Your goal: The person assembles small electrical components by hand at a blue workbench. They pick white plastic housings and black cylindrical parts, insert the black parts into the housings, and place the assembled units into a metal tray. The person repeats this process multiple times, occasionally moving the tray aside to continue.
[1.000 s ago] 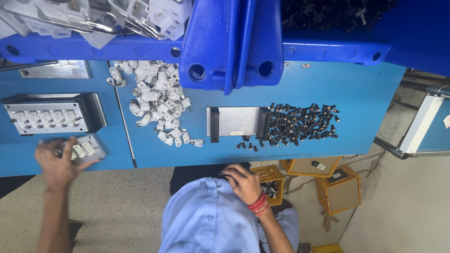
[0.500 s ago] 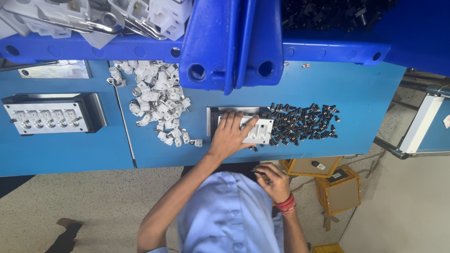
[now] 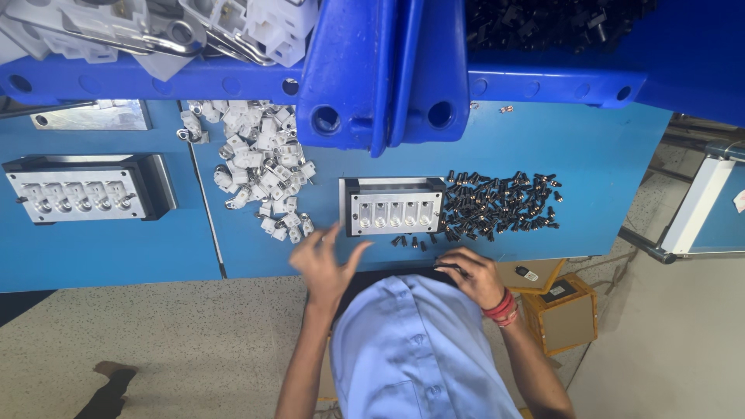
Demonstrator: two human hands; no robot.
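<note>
A metal block fixture (image 3: 394, 206) with a row of several sockets lies at the middle of the blue table (image 3: 605, 155). My left hand (image 3: 322, 262) hovers just off its lower left corner by the table's front edge, fingers spread and holding nothing. My right hand (image 3: 473, 275), with red bangles on the wrist, rests at the front edge below the fixture. Its fingers are curled around a small black part (image 3: 448, 268). A pile of small black parts (image 3: 500, 206) lies right of the fixture, and a few strays (image 3: 411, 241) lie in front of it.
A heap of white plastic pieces (image 3: 260, 167) lies left of the fixture. A second, longer fixture (image 3: 81, 194) sits at the far left. Blue bins (image 3: 372, 70) of parts overhang the table's back. Cardboard boxes (image 3: 563, 314) stand on the floor at the right.
My left hand carried the block fixture from the far left onto the plate at the table's middle, then let go and drew back. My right hand stayed at the front edge.
</note>
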